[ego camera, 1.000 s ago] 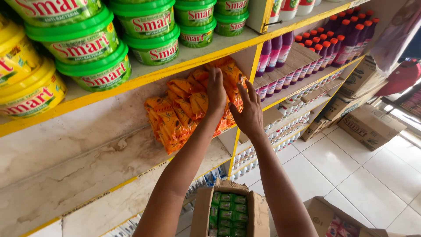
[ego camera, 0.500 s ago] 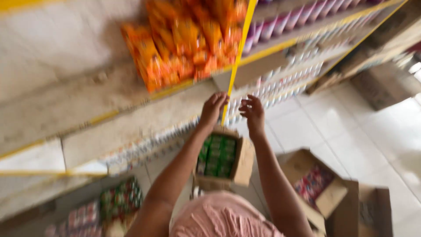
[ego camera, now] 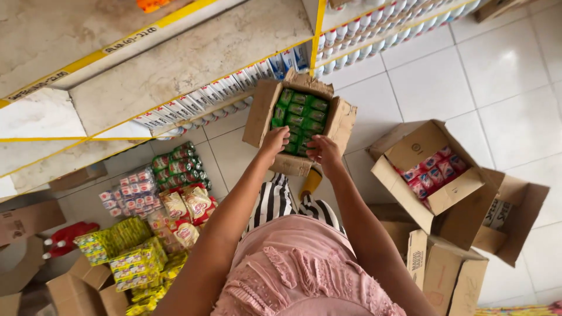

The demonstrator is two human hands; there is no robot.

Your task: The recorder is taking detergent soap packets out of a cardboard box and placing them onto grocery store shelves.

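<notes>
Your 2 hands reach down into an open cardboard box [ego camera: 264, 111] of small green packets [ego camera: 300, 117] standing on the white tiled floor [ego camera: 503, 70] at the foot of the shelving; your left hand [ego camera: 274, 140] rests at the near edge of the packets, fingers curled downward over them, though whether it has actually gripped one cannot be told from here; your right hand [ego camera: 323, 150] sits just beside it, fingers bent onto the same near row, its hold equally unclear; the box's flaps stand open on all sides, and a yellow object [ego camera: 311, 182] shows just below its near flap; to your right, a second open carton [ego camera: 404, 169] holds pink-and-red packets [ego camera: 430, 174], with more brown cartons [ego camera: 448, 275] near it; to your left, on the floor, lie bundled packs [ego camera: 175, 164] in green and red, yellow packs [ego camera: 132, 257] and a red item [ego camera: 67, 237]; a row of white-and-blue boxes [ego camera: 193, 102] lines the bottom shelf [ego camera: 175, 64] above.
</notes>
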